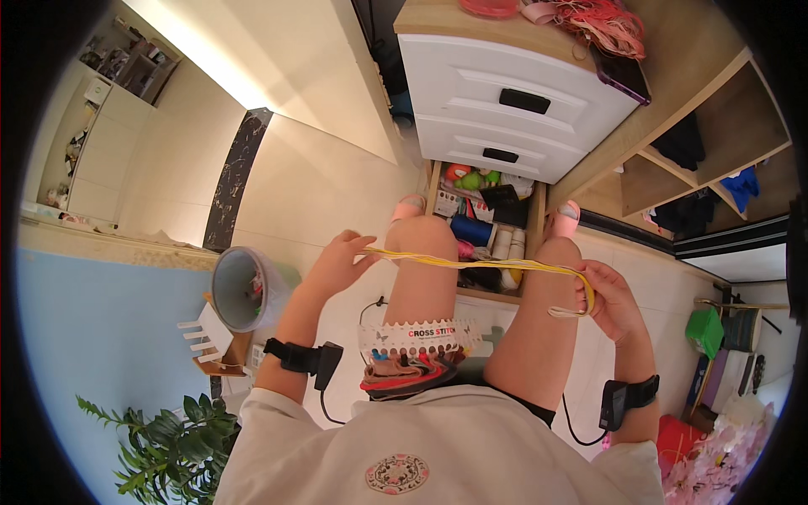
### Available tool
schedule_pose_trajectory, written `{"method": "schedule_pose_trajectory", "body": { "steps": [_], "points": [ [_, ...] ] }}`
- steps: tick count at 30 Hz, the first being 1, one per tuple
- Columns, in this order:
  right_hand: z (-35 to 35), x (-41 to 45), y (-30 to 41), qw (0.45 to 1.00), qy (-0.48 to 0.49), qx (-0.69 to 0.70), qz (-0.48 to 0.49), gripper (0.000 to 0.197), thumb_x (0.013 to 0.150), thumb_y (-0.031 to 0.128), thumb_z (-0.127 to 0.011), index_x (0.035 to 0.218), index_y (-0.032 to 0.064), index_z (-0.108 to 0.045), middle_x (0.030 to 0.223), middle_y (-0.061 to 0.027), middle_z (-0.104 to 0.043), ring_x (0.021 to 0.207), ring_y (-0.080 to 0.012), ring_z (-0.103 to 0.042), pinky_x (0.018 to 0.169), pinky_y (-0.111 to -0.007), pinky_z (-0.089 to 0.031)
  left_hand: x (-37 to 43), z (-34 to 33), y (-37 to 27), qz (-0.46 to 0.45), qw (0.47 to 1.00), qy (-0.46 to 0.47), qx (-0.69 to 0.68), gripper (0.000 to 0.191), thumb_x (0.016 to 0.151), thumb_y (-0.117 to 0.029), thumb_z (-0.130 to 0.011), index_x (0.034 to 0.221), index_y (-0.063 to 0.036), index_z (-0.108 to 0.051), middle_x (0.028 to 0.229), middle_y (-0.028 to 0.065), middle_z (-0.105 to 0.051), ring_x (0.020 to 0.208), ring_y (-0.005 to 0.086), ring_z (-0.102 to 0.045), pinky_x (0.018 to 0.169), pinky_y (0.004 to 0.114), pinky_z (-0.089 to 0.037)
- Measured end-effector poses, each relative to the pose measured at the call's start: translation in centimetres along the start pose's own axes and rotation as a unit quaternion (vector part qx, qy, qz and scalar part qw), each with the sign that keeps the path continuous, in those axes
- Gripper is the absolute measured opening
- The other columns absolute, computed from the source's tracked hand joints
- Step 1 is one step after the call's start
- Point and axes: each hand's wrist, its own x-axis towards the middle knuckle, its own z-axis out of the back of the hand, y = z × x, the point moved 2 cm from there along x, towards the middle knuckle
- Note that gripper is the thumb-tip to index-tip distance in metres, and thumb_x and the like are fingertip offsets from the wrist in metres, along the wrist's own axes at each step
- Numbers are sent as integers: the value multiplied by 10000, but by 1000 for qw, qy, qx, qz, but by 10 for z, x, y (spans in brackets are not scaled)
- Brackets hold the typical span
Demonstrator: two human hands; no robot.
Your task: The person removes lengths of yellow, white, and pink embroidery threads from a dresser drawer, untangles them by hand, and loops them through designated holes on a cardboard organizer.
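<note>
A bundle of yellow and white embroidery floss (467, 263) stretches nearly straight across above my knees. Its left end is pinched between the thumb and fingers of my left hand (344, 262). My right hand (606, 297) grips the other end, where the floss bends down into a short hanging loop. On my left thigh rests a white cardboard thread organizer (420, 334) printed with cross stitch lettering. Red, brown, dark and blue floss (410, 372) hangs from its holes and gathers in my lap.
Beyond my knees an open drawer (489, 293) holds thread spools, including a blue one (472, 231), and small toys. Above it stands a white drawer front (517, 107); coral floss (600, 28) and a phone (622, 76) lie on top. A lined waste bin (243, 290) stands left.
</note>
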Motion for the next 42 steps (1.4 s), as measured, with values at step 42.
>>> {"method": "schedule_pose_trajectory", "body": {
  "steps": [42],
  "points": [
    [-88,6,-52,990,125,14,-56,245,844,174,-495,1019,14,-557,943,-47,-576,892,-115,-514,799,-252,-402,-17,-52,-152,80,782,180,-592,199,860,-160,-481,942,2,-562,799,19,-601,704,62,-532,613,198,-436]
  ]
}}
